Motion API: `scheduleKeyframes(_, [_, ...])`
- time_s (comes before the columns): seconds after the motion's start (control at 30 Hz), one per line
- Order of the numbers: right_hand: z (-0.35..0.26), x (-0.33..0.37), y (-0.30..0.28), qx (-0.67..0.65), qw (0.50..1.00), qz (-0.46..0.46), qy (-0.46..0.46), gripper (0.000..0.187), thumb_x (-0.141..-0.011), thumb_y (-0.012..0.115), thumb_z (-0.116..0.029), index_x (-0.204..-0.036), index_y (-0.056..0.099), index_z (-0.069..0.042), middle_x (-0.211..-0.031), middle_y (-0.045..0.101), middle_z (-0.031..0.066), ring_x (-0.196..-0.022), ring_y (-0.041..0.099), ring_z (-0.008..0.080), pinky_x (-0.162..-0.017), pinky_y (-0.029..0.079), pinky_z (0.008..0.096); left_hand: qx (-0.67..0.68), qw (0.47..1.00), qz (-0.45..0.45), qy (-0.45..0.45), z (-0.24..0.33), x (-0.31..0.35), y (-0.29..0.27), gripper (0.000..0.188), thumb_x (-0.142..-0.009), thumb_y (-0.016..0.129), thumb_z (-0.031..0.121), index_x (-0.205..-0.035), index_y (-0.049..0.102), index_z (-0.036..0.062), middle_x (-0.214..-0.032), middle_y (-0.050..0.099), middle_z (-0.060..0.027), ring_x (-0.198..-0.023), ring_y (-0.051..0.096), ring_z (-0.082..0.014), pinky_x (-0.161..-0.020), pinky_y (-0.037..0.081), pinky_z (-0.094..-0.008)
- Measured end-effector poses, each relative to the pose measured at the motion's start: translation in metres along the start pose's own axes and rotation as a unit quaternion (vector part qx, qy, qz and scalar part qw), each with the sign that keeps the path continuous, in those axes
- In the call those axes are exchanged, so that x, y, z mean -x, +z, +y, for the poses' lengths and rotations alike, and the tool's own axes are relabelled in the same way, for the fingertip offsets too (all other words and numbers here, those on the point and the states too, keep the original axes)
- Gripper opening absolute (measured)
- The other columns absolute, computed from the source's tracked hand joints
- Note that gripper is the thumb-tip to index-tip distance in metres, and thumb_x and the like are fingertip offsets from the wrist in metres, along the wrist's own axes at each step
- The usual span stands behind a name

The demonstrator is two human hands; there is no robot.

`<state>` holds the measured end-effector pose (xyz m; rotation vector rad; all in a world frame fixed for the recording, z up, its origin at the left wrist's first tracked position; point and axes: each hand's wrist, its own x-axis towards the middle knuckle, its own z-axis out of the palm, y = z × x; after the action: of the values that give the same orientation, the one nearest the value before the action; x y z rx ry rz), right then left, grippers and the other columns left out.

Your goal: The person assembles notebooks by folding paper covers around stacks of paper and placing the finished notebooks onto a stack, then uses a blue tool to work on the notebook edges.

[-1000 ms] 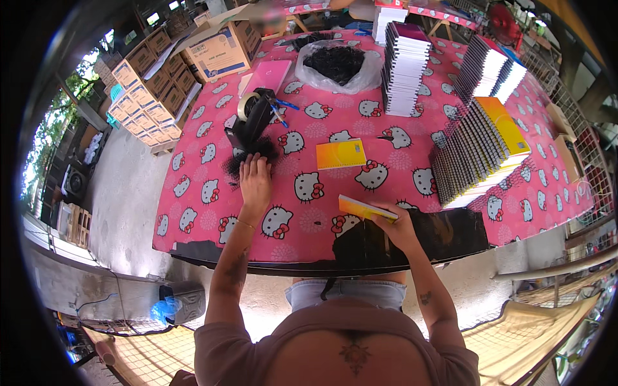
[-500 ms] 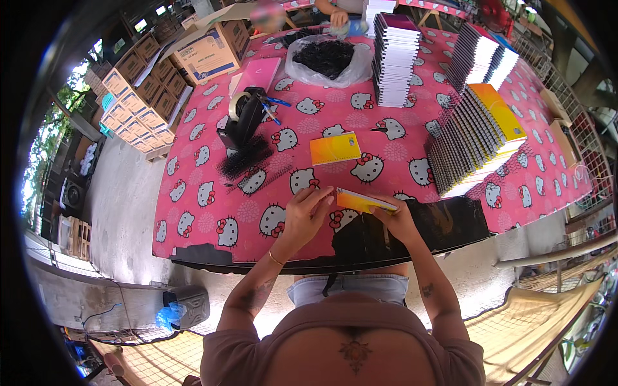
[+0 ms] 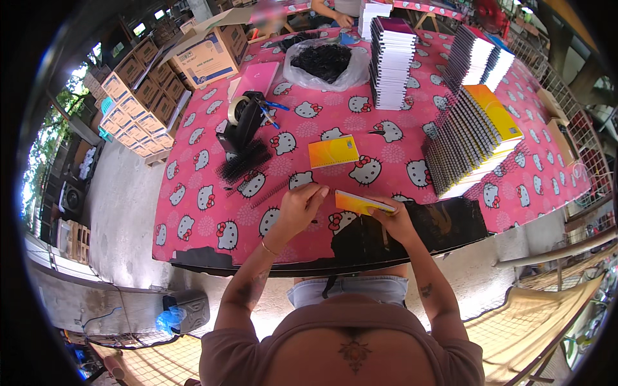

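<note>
My right hand (image 3: 394,217) grips a small yellow-orange notebook (image 3: 355,202) by its right end, tilted just above the table's near edge. Close to the notebook's left end, my left hand (image 3: 301,207) is closed in a pinch. From it a thin black spiral binding coil (image 3: 269,194) seems to trail out to the left; the pinched end is hidden by the fingers. Beyond the hands, another yellow notebook (image 3: 333,152) lies flat on the table. Loose black coils (image 3: 244,161) form a heap to the left.
A tape dispenser (image 3: 241,128) with blue-handled cutters (image 3: 273,106) stands at left. Spiral-bound yellow notebooks (image 3: 473,138) are stacked at right, with a tall notebook stack (image 3: 391,67) behind. A plastic bag (image 3: 297,74) holds black coils. A co-worker's hand (image 3: 344,19) shows at the far side.
My left hand has drawn its fingers together, and the thin coil beside it has shifted nearer to me. The notebook in my right hand has barely moved. The co-worker's hand has pulled back.
</note>
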<state>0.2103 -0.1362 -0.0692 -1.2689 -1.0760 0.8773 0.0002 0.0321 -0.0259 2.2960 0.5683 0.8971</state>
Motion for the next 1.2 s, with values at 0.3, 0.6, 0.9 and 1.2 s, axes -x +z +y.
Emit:
scheduleKeyframes(0.3, [0.003, 0.001, -0.003, 0.015, 1.0, -0.003, -0.002, 0.029, -0.098, 0.062, -0.003, -0.126, 0.063, 0.004, -0.11, 0.071, 0.0075, -0.102, 0.063, 0.0103, -0.092, 0.05, 0.0248, -0.03, 0.989, -0.111, 0.089, 0.002, -0.023, -0.004, 0.026, -0.089, 0.072, 0.018, -0.112, 0.066, 0.008, -0.097, 0.063, -0.011, -0.082, 0.064, -0.0294, -0.071, 0.05, -0.0379])
scheduleKeyframes(0.6, [-0.021, 0.009, 0.013, -0.033, 0.995, 0.095, -0.021, 0.029, -0.097, 0.066, -0.01, -0.123, 0.065, 0.002, -0.11, 0.071, 0.0066, -0.102, 0.063, 0.0101, -0.091, 0.05, 0.0259, -0.37, 0.916, -0.052, 0.146, 0.04, 0.023, 0.035, 0.078, -0.09, 0.058, 0.054, -0.144, 0.044, -0.0011, -0.148, 0.043, -0.0214, -0.136, 0.041, -0.0384, -0.11, 0.024, -0.0622])
scheduleKeyframes(0.9, [-0.048, 0.017, 0.003, 0.017, 0.998, 0.049, -0.028, 0.028, -0.095, 0.066, -0.006, -0.122, 0.065, 0.001, -0.111, 0.071, 0.0071, -0.1, 0.063, 0.0097, -0.088, 0.05, 0.0252, -0.385, 0.894, -0.072, 0.218, 0.042, 0.03, 0.036, 0.085, -0.091, 0.051, 0.061, -0.144, 0.042, -0.0054, -0.154, 0.036, -0.0261, -0.148, 0.028, -0.0391, -0.115, 0.012, -0.0669])
scheduleKeyframes(1.2, [-0.046, 0.018, 0.01, -0.041, 0.998, 0.04, 0.006, 0.029, -0.096, 0.066, -0.009, -0.122, 0.065, 0.002, -0.103, 0.071, 0.0046, -0.091, 0.061, 0.0069, -0.08, 0.051, 0.0249, -0.339, 0.888, -0.171, 0.262, 0.051, 0.045, 0.035, 0.085, -0.093, 0.052, 0.056, -0.145, 0.038, -0.0084, -0.155, 0.035, -0.0276, -0.148, 0.027, -0.0404, -0.118, 0.014, -0.0606])
